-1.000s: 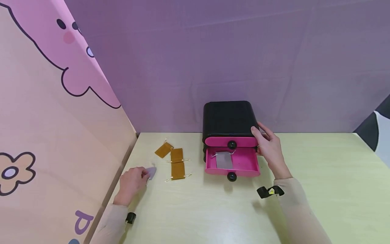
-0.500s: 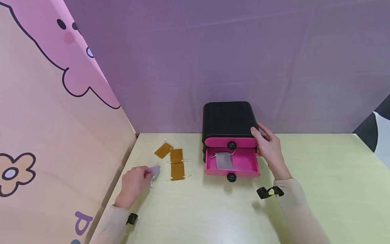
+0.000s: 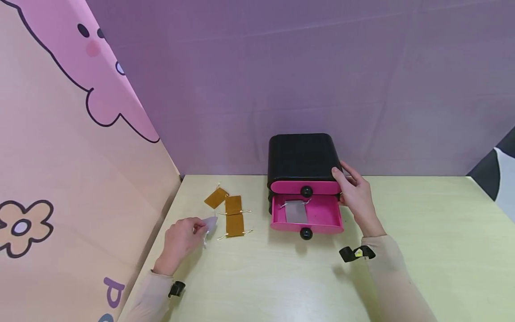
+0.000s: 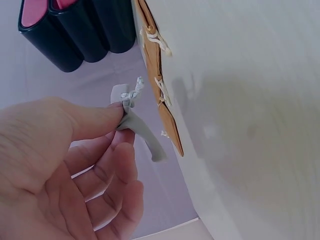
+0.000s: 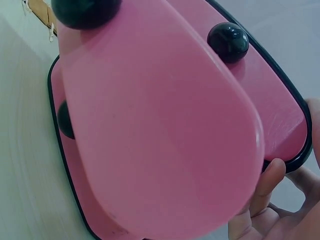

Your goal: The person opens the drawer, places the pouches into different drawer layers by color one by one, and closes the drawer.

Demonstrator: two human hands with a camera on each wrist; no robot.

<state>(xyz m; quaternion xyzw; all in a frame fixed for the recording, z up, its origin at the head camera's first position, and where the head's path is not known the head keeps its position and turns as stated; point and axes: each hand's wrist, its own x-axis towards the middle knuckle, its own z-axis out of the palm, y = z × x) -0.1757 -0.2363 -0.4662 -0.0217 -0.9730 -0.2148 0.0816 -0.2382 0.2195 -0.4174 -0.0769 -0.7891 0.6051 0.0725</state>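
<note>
My left hand point(image 3: 182, 241) pinches a small grey drawstring pouch point(image 4: 145, 132) between thumb and fingertips, just above the table. In the left wrist view the pouch is folded, its white cord knot point(image 4: 132, 94) at the pinch. To its right lie several brown drawstring pouches point(image 3: 235, 225). My right hand point(image 3: 359, 199) grips the right side of a black drawer cabinet point(image 3: 303, 156), thumb on the upper front corner. The pulled-out pink drawer point(image 3: 326, 214) holds another grey pouch point(image 3: 295, 212) at its left. In the right wrist view that drawer's front fills the middle and hides part of the cabinet.
The cabinet's top drawer point(image 3: 281, 187) is closed. Its black knob point(image 3: 307, 191) sits above the open drawer's knob point(image 3: 306, 233). A purple backdrop point(image 3: 241, 89) rises behind the pale table point(image 3: 257, 277). A printed panel point(image 3: 80, 156) borders the table's left edge.
My left hand has moved a little to the right with the grey pouch, toward the brown pouches. The right hand, cabinet and open drawer have stayed in place.
</note>
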